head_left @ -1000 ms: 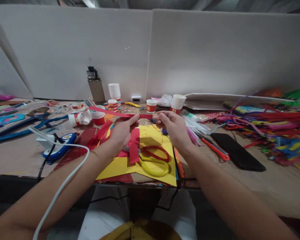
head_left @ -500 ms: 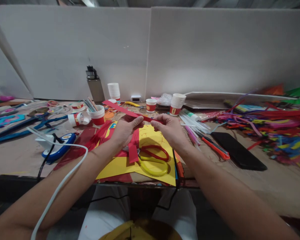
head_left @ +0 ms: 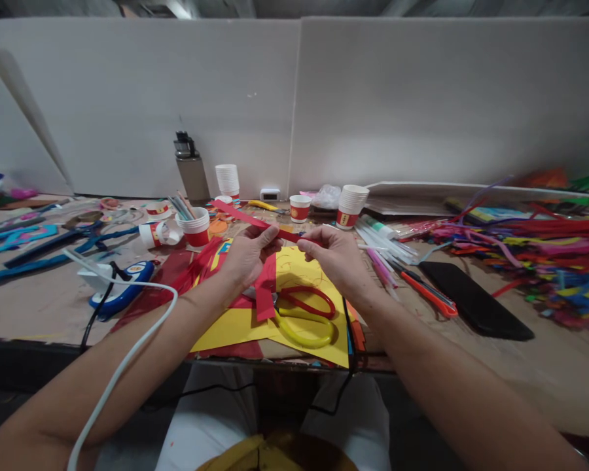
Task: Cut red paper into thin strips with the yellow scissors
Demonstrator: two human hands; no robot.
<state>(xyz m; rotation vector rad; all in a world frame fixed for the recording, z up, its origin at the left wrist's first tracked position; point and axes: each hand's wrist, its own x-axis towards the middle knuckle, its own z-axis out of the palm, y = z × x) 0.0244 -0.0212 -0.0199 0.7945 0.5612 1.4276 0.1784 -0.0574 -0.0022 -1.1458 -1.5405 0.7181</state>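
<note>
A red paper strip [head_left: 235, 212] is stretched between my two hands above the table. My left hand [head_left: 256, 252] pinches its middle, with one end sticking out to the upper left. My right hand [head_left: 328, 252] pinches the other end, its fingertips partly hiding the strip. Below them, scissors with red and yellow handles [head_left: 307, 332] lie on yellow paper [head_left: 230, 330]. Another piece of red strip [head_left: 265, 297] hangs or lies just left of the scissor handles; its upper end is hidden by my left hand.
Paper cups [head_left: 352, 203] stand at the back, near a bottle [head_left: 191, 171]. An orange cutter [head_left: 434, 297] and black phone [head_left: 476, 301] lie right, beside colourful strips [head_left: 544, 245]. At left are a blue power strip [head_left: 122, 291] and a white cable [head_left: 132, 350] crossing my left arm.
The whole view has shifted slightly, so the table things appear a little further right. Both hands keep their hold on the red strip, almost unmoved.
</note>
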